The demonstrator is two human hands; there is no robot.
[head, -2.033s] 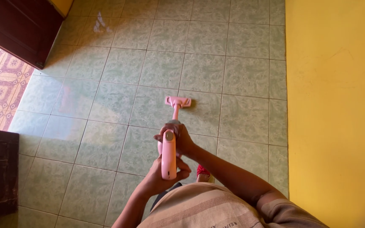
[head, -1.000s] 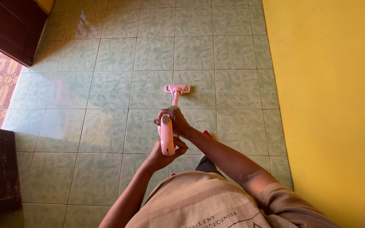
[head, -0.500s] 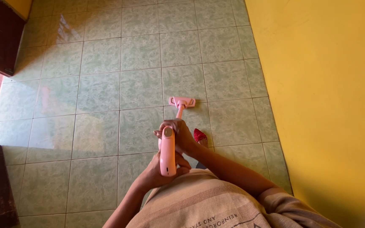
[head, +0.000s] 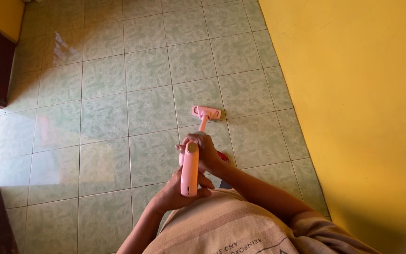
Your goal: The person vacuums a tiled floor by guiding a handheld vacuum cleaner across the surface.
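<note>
From the head camera, both hands are gripping a pink stick vacuum (head: 190, 168) — the right hand (head: 205, 151) is wrapping its fingers around the upper body, the left hand (head: 177, 190) is clasping the near end. Its pink floor head (head: 206, 112) is resting on the green tiled floor (head: 104, 117), near the yellow wall (head: 353, 94) — a red slipper (head: 222, 156) is peeking beside the right wrist.

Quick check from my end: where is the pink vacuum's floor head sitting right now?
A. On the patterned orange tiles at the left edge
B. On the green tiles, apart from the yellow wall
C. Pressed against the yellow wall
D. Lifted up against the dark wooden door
B. The floor head rests on the green tiled floor, with bare tile between it and the yellow wall; both the left hand and the right hand hold the pink vacuum.
</note>
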